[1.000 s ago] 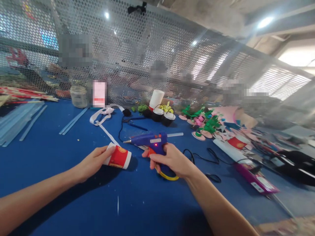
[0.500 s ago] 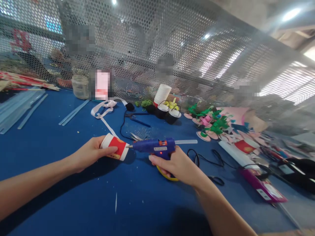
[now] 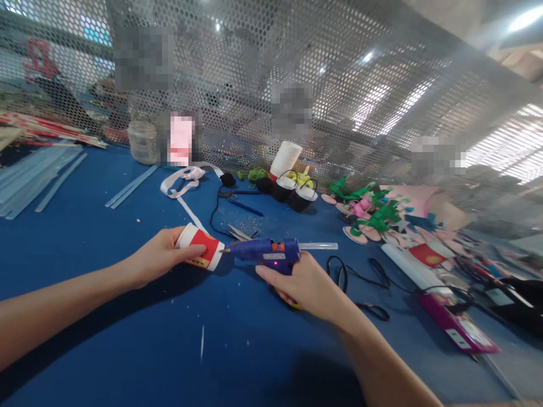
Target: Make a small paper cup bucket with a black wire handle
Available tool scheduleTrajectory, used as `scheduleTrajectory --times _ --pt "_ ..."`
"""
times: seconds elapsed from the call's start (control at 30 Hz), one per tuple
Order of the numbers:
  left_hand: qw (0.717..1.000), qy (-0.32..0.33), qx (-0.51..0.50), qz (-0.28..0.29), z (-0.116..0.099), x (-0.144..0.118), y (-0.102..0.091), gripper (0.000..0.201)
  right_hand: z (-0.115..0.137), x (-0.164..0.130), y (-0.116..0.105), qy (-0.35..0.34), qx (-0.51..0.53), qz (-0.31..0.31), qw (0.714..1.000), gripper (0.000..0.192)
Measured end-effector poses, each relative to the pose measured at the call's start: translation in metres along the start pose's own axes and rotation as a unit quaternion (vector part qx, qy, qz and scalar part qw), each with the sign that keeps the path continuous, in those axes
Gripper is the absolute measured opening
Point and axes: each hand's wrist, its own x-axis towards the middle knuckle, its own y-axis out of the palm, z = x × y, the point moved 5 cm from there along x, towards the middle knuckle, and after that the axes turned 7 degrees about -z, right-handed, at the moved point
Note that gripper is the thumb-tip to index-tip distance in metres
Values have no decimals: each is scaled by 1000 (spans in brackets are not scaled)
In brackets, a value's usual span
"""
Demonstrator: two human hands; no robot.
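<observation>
My left hand grips a red and white paper cup lying on its side in the air, thumb across its red wrap. In my right hand is a blue glue gun, with a clear glue stick poking from its back and a small red light lit. The nozzle points left and is at the cup's right-hand rim; whether it touches I cannot tell. The trigger fingers are partly hidden. Just behind the gun lie scissors, their handles hidden by it.
Two black-wrapped cups with handles stand before a stack of white cups. White ribbon and pliers lie behind my hands. At right are green craft pieces, a black cord and a purple-white box.
The view has shifted slightly, so the table things sit a little further right. The glue gun and the cup remain in my hands, the nozzle still at the cup's rim.
</observation>
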Motion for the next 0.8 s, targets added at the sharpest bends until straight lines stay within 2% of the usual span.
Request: scheduleTrajectory --times 0.43,0.6,0.8 --pt "1000 9 11 -5 -1 -1 -1 31 0 -1 -2 22 -14 -9 1000 31" --pt "1000 11 13 -2 -1 -1 0 32 -2 1 0 9 3 -2 1000 32" --pt "995 37 94 -19 -3 3 -7 36 -3 3 0 23 14 -3 1000 31"
